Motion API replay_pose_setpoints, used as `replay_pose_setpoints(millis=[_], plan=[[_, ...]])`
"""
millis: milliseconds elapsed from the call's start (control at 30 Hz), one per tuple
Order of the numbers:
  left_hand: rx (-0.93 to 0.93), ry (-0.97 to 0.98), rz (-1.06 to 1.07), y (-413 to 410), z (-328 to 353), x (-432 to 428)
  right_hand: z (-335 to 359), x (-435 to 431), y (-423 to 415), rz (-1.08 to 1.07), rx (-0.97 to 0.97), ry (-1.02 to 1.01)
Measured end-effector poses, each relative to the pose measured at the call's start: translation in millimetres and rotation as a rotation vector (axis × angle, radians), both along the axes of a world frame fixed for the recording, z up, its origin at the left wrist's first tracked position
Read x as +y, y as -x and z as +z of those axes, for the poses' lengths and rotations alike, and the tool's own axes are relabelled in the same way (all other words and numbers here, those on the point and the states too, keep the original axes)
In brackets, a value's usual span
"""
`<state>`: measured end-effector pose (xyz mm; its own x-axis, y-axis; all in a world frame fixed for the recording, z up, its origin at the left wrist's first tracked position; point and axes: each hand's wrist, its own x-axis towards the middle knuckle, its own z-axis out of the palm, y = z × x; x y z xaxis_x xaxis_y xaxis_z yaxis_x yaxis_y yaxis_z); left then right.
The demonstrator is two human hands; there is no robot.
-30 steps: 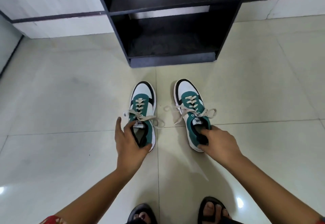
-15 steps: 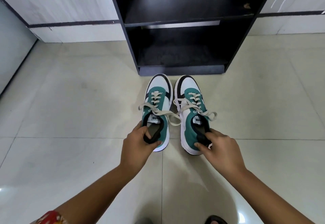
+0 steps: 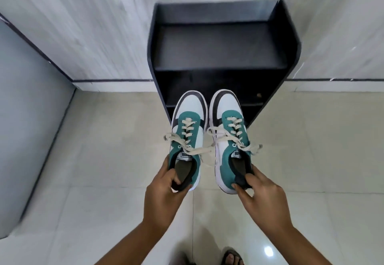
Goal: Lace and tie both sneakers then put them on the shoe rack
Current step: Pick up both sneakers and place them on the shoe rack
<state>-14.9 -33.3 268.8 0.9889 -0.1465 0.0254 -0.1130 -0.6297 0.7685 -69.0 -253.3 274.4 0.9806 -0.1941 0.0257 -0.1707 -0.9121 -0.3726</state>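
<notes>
Gripping a laced, tied sneaker by the heel in each hand, left hand (image 3: 166,198) and right hand (image 3: 264,198), she only has the shoe rack (image 3: 291,42) left.

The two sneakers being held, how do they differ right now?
The left sneaker sits in the left hand, thumb inside its heel; the right sneaker hangs from the right hand, fingers pinching its heel. The right sneaker's toe reaches higher against the shoe rack. Both are teal, white and black, laced and tied.
</notes>
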Motion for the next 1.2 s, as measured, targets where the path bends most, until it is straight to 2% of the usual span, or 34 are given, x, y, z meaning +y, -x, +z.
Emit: replay_pose_setpoints(millis=[200,433,767,1200], plan=[[0.006,-0.038,0.020,-33.2,102.2,-4.2,107.7,3.0,-36.1,0.003,-0.014,0.013],[0.004,-0.031,0.038,-120.5,166.3,-20.6,166.2,6.0,-121.1,-0.020,0.024,0.004],[0.111,-0.158,0.042,-234.4,155.5,-44.3,155.8,8.0,-237.5,-0.006,0.087,0.016],[0.224,-0.158,0.039,-257.7,130.0,-44.4,138.3,9.3,-264.8,-0.007,0.132,0.022]])
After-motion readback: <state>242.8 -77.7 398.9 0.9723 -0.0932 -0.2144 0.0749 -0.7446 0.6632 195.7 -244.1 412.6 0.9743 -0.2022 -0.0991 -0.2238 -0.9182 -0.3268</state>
